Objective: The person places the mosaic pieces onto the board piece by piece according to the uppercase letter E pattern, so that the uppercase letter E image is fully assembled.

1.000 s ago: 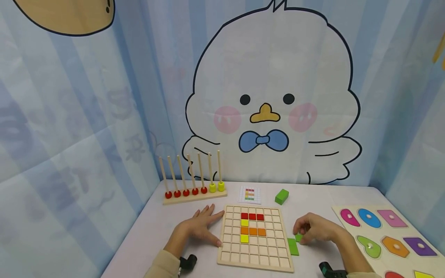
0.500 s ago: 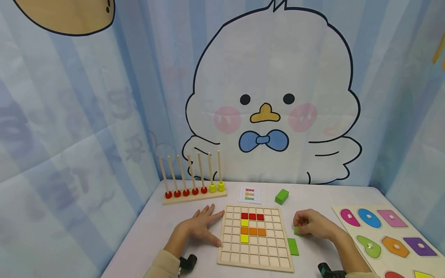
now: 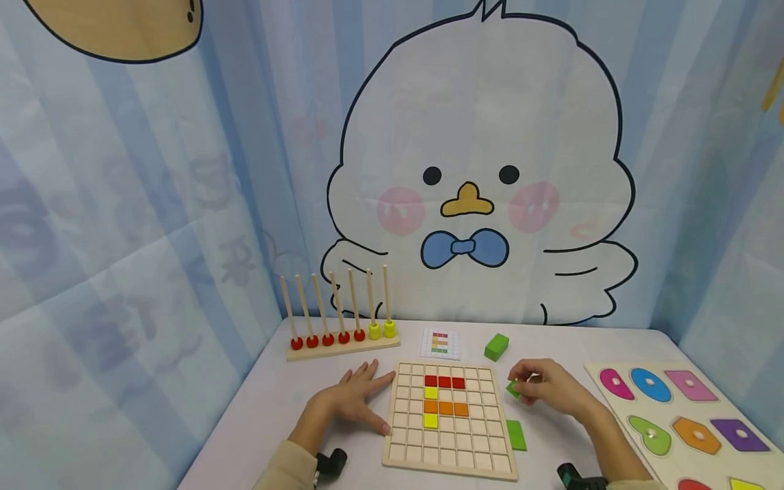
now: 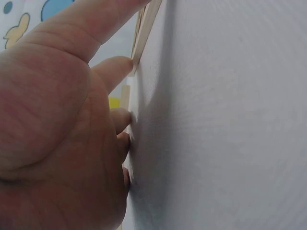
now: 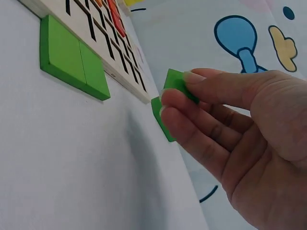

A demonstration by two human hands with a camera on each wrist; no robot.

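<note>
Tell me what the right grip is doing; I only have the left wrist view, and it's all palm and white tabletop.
Observer: The right grip pinches a green tile between thumb and fingers, off the table.
Operator: Good. I just get an edge of the board here. Which colours sit in its cells?
Observer: Three: red tiles, yellow tiles and orange tiles; no green ones are in it.
</note>
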